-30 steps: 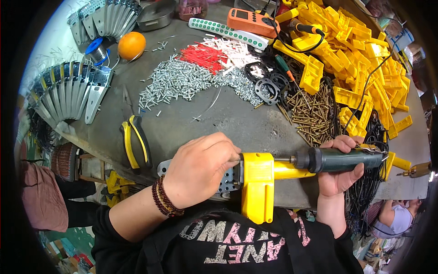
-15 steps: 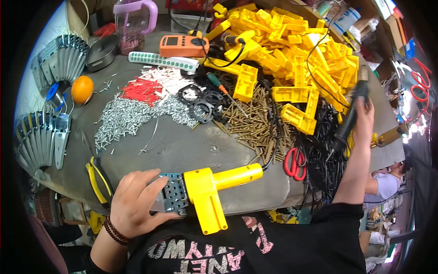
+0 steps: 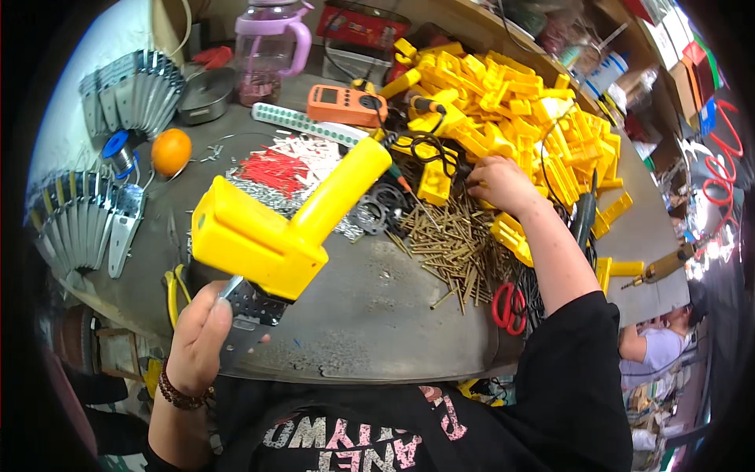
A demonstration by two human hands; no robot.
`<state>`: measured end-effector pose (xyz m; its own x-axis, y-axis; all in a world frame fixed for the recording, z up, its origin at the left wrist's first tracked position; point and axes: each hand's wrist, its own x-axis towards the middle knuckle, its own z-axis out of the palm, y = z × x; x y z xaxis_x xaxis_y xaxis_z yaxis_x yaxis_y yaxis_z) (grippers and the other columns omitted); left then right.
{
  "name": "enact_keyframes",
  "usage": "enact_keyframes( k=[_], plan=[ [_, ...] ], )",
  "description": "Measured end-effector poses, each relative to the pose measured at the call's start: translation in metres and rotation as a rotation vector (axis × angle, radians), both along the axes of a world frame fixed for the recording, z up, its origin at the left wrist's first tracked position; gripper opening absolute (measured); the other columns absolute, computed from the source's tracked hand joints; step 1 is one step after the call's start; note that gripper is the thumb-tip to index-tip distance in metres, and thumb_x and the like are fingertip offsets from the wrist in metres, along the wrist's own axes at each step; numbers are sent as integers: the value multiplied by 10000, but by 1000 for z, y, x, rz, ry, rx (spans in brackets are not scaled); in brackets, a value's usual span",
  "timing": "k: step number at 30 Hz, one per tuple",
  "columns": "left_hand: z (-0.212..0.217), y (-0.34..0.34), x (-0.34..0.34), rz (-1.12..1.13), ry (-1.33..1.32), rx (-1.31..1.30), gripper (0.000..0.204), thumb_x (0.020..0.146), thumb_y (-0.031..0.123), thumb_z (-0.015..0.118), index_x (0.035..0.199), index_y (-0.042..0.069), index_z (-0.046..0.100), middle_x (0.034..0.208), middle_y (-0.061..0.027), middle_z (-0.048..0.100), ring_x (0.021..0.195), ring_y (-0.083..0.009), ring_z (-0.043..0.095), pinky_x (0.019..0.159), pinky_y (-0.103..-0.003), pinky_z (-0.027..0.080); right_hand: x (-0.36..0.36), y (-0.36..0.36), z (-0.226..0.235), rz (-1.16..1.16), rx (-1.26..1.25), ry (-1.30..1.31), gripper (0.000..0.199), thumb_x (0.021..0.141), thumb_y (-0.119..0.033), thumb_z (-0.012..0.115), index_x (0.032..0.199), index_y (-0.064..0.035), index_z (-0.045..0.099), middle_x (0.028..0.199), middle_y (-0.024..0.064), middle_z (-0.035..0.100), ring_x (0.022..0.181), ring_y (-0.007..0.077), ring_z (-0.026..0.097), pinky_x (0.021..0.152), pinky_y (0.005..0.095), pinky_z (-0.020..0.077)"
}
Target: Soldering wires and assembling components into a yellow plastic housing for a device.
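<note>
My left hand (image 3: 202, 330) is closed around the metal plate (image 3: 244, 322) of a yellow plastic tool housing (image 3: 263, 236). The housing is tilted in the air above the table, its round handle pointing up and away to the right. Part of the plate has holes, and my fingers cover some of it. My right hand (image 3: 503, 185) reaches to the border between the heap of yellow plastic parts (image 3: 511, 102) and a pile of long brass-coloured screws (image 3: 460, 244). Its fingertips are against dark items, so anything in them is hidden. A black screwdriver-like power tool (image 3: 583, 216) lies beside the right forearm.
Red scissors (image 3: 510, 308) and black cables lie near the right forearm. Behind the housing are red and white sleeves (image 3: 271, 173) and black rings (image 3: 370, 212). An orange meter (image 3: 344, 106), a pink-lidded jug (image 3: 271, 47) and an orange (image 3: 171, 152) stand farther back. Metal plates (image 3: 79, 216) line the left.
My left hand has lifted and turned the yellow housing so its handle points up. My right hand has let go of the black power tool and moved left to the screws and yellow heap.
</note>
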<state>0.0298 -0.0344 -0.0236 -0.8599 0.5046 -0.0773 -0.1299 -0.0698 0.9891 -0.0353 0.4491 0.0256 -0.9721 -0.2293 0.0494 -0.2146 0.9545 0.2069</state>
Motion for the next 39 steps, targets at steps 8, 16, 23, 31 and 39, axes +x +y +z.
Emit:
enact_keyframes(
  k=[8,16,23,31,39],
  plan=[
    [-7,-8,-4,-130,-59,234,469,1029,245,450,1363,-59,323,1140,-135,606,944,-156,643,847,-299,529,-24,-13,-18,-191,-213,-1,522,763,-60,698,1246,-138,515,1133,131,599,1049,361,584,900,420,489],
    [-9,-22,12,72,-159,329,454,1022,183,401,1412,-14,279,1135,-228,626,788,-294,709,675,-377,609,13,-34,10,73,-297,361,296,710,-75,751,991,-33,668,988,122,639,922,330,627,819,384,514],
    [-16,-46,6,114,142,217,441,1025,168,433,1395,-43,320,1163,-203,627,905,-260,705,749,-384,613,26,-101,63,-247,-62,141,278,719,-163,746,948,-20,679,942,146,653,887,327,641,794,395,519],
    [-24,-68,-2,355,130,404,427,1022,179,468,1378,-41,378,1140,-139,649,844,-186,694,687,-323,596,-37,-164,74,-121,-677,117,293,759,-166,745,929,17,594,772,96,631,698,186,615,652,328,488],
    [-42,-89,-25,529,229,127,351,1018,83,458,1334,-68,442,1138,-80,623,1005,-107,587,914,-252,447,-153,-179,16,-105,-893,199,244,874,-144,703,955,36,560,796,129,671,665,193,709,548,313,522]
  ],
)
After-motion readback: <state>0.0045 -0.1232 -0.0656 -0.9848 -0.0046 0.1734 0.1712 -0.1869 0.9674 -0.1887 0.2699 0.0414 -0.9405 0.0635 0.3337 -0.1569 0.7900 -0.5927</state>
